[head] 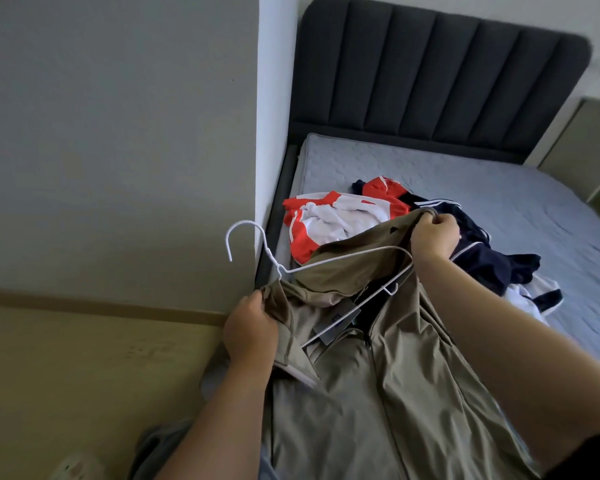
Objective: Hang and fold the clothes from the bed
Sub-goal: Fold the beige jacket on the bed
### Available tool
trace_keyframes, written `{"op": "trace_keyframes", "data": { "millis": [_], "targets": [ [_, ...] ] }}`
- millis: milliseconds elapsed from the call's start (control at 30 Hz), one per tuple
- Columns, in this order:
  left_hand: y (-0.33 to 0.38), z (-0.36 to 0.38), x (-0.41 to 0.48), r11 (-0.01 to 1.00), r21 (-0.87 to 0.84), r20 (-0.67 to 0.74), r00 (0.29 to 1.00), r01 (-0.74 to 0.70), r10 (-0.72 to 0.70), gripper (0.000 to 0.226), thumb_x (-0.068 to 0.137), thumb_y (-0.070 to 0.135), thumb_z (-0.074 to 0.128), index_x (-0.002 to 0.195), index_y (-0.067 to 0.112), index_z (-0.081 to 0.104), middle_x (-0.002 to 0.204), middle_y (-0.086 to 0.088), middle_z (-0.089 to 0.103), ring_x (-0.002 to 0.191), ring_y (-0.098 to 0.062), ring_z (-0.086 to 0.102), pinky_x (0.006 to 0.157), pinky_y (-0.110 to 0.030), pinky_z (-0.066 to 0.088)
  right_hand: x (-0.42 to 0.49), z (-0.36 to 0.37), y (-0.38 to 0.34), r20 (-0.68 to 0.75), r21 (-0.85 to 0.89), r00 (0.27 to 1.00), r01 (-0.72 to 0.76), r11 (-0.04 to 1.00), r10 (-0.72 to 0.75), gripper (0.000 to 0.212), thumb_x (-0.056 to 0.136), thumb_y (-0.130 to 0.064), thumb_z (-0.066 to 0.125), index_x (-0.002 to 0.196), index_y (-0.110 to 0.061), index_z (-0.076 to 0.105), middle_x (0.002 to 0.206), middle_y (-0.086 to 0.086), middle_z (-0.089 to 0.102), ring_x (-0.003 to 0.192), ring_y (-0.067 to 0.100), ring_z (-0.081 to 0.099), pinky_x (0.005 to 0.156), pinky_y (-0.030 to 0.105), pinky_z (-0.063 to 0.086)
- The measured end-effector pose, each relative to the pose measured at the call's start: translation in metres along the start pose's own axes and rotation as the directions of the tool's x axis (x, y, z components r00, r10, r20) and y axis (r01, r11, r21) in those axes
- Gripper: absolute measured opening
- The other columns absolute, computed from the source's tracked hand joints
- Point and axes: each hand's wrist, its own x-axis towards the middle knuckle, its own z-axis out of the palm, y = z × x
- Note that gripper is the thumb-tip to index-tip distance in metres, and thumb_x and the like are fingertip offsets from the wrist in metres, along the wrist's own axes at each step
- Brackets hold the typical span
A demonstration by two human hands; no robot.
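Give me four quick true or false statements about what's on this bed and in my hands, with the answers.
1. The left hand and the right hand both grip the khaki jacket. True.
2. A black hanger sits in the jacket. False: the hanger is white.
3. A red and white garment lies on the mattress. True.
4. The bed has a white headboard. False: the headboard is dark grey.
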Motion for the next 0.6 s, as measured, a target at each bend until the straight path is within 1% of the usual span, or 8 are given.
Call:
{"op": "trace_keyframes", "data": {
  "millis": [33, 133, 233, 367, 467, 533, 567, 600],
  "targets": [
    [0.0, 0.0, 0.0, 1.0, 0.016, 0.015, 1.0, -0.006, 0.005, 0.021, 0.092, 0.013, 0.042, 0.092, 0.007, 0.063, 0.1, -0.014, 0.064, 0.091, -0.037, 0.059, 0.072, -0.036, 0.043, -0.004, 0.001, 0.001, 0.004, -0.012, 1.0, 0.005, 1.0, -0.005, 0.018, 0.096, -0.023, 0.042, 0.088, -0.009, 0.051, 0.082, 0.005, 0.054, 0.075, 0.019, 0.047, 0.063, 0.022, 0.029],
    [0.001, 0.001, -0.003, 0.999, 0.039, 0.042, 0.999, -0.024, 0.023, 0.022, 0.093, 0.015, 0.042, 0.094, 0.009, 0.063, 0.101, -0.012, 0.064, 0.093, -0.036, 0.058, 0.07, -0.033, 0.037, -0.016, 0.01, 0.003, 0.058, -0.07, 0.998, 0.0, 0.998, 0.004, 0.022, 0.096, -0.026, 0.043, 0.088, -0.008, 0.052, 0.085, 0.007, 0.055, 0.075, 0.021, 0.049, 0.065, 0.027, 0.032],
    [0.0, 0.0, -0.002, 0.999, 0.04, -0.002, 1.0, 0.012, -0.012, 0.02, 0.091, 0.017, 0.044, 0.093, 0.008, 0.062, 0.1, -0.013, 0.063, 0.092, -0.036, 0.059, 0.069, -0.034, 0.037, -0.022, 0.018, 0.007, 0.001, 0.01, 0.998, -0.066, 0.998, 0.066, 0.027, 0.096, -0.03, 0.044, 0.095, -0.007, 0.058, 0.089, 0.006, 0.06, 0.078, 0.022, 0.054, 0.069, 0.03, 0.038],
    [-0.003, -0.002, 0.0, 0.998, 0.056, -0.008, 0.999, 0.041, -0.041, 0.018, 0.089, 0.012, 0.045, 0.095, 0.007, 0.061, 0.102, -0.014, 0.063, 0.095, -0.036, 0.059, 0.072, -0.036, 0.041, -0.014, 0.015, 0.021, -0.084, 0.076, 0.981, -0.166, 0.983, 0.172, 0.03, 0.094, -0.027, 0.045, 0.106, -0.004, 0.061, 0.108, 0.013, 0.065, 0.1, 0.03, 0.06, 0.081, 0.03, 0.041],
    [-0.004, 0.0, 0.002, 0.991, 0.122, 0.029, 0.998, 0.052, -0.056, 0.02, 0.091, 0.01, 0.044, 0.101, 0.01, 0.061, 0.107, -0.011, 0.062, 0.099, -0.032, 0.058, 0.075, -0.035, 0.042, -0.017, 0.011, 0.041, -0.065, 0.023, 0.968, -0.24, 0.97, 0.241, 0.033, 0.095, -0.025, 0.044, 0.112, -0.001, 0.06, 0.113, 0.017, 0.064, 0.105, 0.033, 0.059, 0.077, 0.028, 0.037],
    [-0.004, 0.007, 0.002, 0.981, 0.194, 0.094, 0.995, 0.007, -0.025, 0.023, 0.093, 0.01, 0.043, 0.107, 0.015, 0.06, 0.11, -0.007, 0.062, 0.102, -0.028, 0.057, 0.078, -0.034, 0.043, -0.025, 0.012, 0.045, -0.028, 0.006, 0.968, -0.248, 0.969, 0.248, 0.032, 0.097, -0.026, 0.044, 0.11, 0.0, 0.058, 0.112, 0.018, 0.063, 0.104, 0.033, 0.059, 0.077, 0.028, 0.037],
    [-0.003, 0.011, 0.0, 0.973, 0.228, 0.132, 0.991, -0.035, 0.005, 0.024, 0.094, 0.011, 0.043, 0.109, 0.017, 0.06, 0.111, -0.006, 0.062, 0.104, -0.026, 0.057, 0.079, -0.033, 0.043, -0.032, 0.015, 0.043, -0.022, 0.006, 0.976, -0.215, 0.977, 0.215, 0.031, 0.097, -0.026, 0.044, 0.11, -0.001, 0.057, 0.112, 0.018, 0.063, 0.105, 0.033, 0.058, 0.079, 0.029, 0.038],
    [-0.003, 0.014, -0.002, 0.967, 0.245, 0.161, 0.986, -0.073, 0.034, 0.024, 0.094, 0.012, 0.043, 0.11, 0.018, 0.06, 0.111, -0.005, 0.062, 0.104, -0.025, 0.057, 0.08, -0.033, 0.043, -0.043, 0.017, 0.036, 0.004, -0.003, 0.989, -0.146, 0.989, 0.146, 0.029, 0.097, -0.024, 0.045, 0.109, -0.001, 0.057, 0.11, 0.018, 0.063, 0.105, 0.032, 0.057, 0.081, 0.029, 0.039]
  ]
}}
